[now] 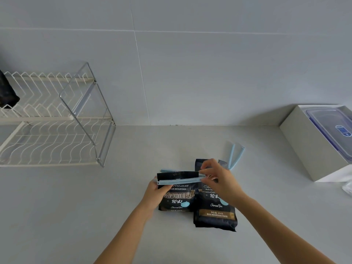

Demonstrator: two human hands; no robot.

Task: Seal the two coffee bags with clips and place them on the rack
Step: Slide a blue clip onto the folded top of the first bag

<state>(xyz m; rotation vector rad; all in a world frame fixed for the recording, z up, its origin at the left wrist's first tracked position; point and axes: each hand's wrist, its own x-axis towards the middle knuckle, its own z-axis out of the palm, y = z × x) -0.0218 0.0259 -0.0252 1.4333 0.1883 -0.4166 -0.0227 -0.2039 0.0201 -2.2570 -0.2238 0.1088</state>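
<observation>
rack (47, 119): wire, far left of the bags, well apart | lying bag (215, 216): soft, flat on tabletop | held bag (176, 197): just left of it, likely weighty, crinkly; best gripped at folded top | left hand (155, 195) clasps its side | right hand (215, 176) pinches clip (179, 181) across top | spare clip (235, 155) behind bags

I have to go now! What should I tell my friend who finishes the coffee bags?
Left hand: steadies the left coffee bag at its side.
Right hand: pinches the end of the blue clip lying across that bag's top.
Second coffee bag: flat on the counter, no clip visible on it.
Spare blue clip: open, behind the bags.
Rack: far left.
Left to do: finish this clip, clip the second bag, rack both.
</observation>
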